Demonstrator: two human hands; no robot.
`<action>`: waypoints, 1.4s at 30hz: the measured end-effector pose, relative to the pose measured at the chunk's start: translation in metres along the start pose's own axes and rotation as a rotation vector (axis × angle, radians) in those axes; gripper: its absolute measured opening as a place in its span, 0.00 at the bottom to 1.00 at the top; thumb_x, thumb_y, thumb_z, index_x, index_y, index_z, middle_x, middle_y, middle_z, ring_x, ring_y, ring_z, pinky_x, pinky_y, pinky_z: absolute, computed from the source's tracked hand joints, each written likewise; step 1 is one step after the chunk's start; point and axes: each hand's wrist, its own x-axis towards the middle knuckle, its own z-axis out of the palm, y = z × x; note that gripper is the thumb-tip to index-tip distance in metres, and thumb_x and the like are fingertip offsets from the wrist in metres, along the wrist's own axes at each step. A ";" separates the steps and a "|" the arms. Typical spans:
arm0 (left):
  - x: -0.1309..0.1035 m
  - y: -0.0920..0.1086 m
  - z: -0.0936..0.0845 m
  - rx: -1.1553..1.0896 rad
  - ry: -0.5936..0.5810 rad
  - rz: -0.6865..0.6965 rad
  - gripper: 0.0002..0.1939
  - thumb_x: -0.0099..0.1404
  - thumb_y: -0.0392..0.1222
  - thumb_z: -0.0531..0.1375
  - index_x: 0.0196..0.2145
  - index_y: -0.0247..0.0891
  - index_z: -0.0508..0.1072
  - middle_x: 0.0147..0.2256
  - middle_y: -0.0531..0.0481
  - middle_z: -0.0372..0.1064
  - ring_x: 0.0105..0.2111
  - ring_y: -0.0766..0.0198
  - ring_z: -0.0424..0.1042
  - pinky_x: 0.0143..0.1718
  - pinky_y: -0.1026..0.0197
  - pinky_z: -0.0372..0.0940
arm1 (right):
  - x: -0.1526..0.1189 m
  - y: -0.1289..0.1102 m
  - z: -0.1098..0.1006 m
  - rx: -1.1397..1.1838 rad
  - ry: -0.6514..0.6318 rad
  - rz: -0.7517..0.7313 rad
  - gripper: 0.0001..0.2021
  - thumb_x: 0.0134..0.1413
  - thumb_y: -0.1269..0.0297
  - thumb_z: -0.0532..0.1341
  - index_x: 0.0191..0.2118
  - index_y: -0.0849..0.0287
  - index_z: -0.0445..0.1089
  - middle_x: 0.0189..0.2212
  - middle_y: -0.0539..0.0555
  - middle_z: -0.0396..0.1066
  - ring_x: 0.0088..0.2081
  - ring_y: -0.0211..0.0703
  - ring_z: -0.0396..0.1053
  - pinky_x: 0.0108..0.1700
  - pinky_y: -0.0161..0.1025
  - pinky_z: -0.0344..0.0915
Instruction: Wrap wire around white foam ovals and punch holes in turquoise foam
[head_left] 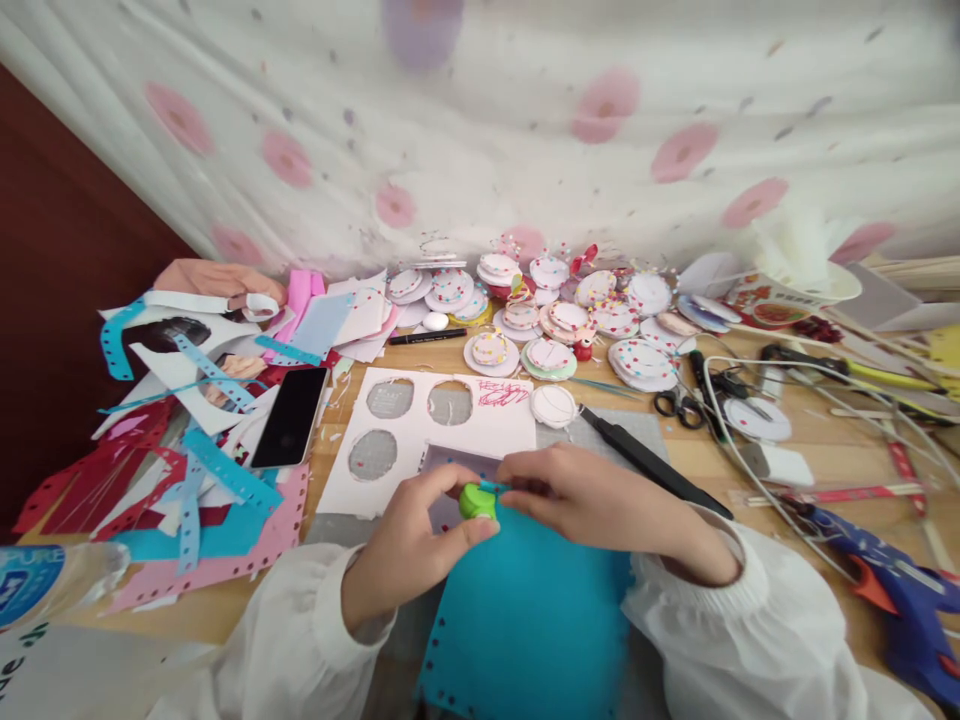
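A small bright green punch (478, 503) is held by my left hand (418, 532), its fingers and thumb closed round it. The fingers of my right hand (570, 492) pinch a bit of blue paper (491, 487) at the punch's right side. Below both hands lies a large blue sheet (527, 620) with holes along its left edge. Just behind the left hand's fingers, a shallow pale box (459, 462) is partly hidden. White paper with round cut-outs (409, 425) lies beyond it.
Coloured scraps (217, 470) and a phone (291, 417) lie left, with a bottle (64, 580) nearer. Decorated paper discs (551, 310) line the back. Black tweezers (652, 460), scissors (679, 405), a white cable (739, 450) and a blue glue gun (896, 590) are at the right.
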 end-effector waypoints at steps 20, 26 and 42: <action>-0.005 -0.015 0.003 -0.070 -0.027 0.111 0.06 0.52 0.39 0.65 0.29 0.34 0.75 0.28 0.50 0.74 0.31 0.61 0.72 0.35 0.63 0.64 | 0.006 -0.009 0.040 0.248 0.078 -0.103 0.21 0.51 0.58 0.65 0.51 0.57 0.68 0.45 0.54 0.73 0.46 0.46 0.70 0.49 0.41 0.64; -0.003 -0.018 0.004 -0.124 -0.027 0.143 0.07 0.52 0.39 0.65 0.29 0.32 0.75 0.28 0.48 0.74 0.31 0.61 0.72 0.34 0.63 0.65 | 0.007 -0.007 0.045 0.221 0.107 -0.112 0.20 0.52 0.61 0.64 0.52 0.55 0.67 0.45 0.53 0.74 0.45 0.46 0.70 0.48 0.41 0.65; 0.000 -0.009 -0.018 0.056 -0.116 0.120 0.17 0.55 0.44 0.65 0.43 0.38 0.75 0.39 0.49 0.76 0.39 0.59 0.72 0.43 0.60 0.65 | -0.019 0.008 0.026 0.032 0.044 0.105 0.10 0.59 0.64 0.55 0.29 0.60 0.70 0.25 0.49 0.70 0.28 0.37 0.65 0.31 0.34 0.58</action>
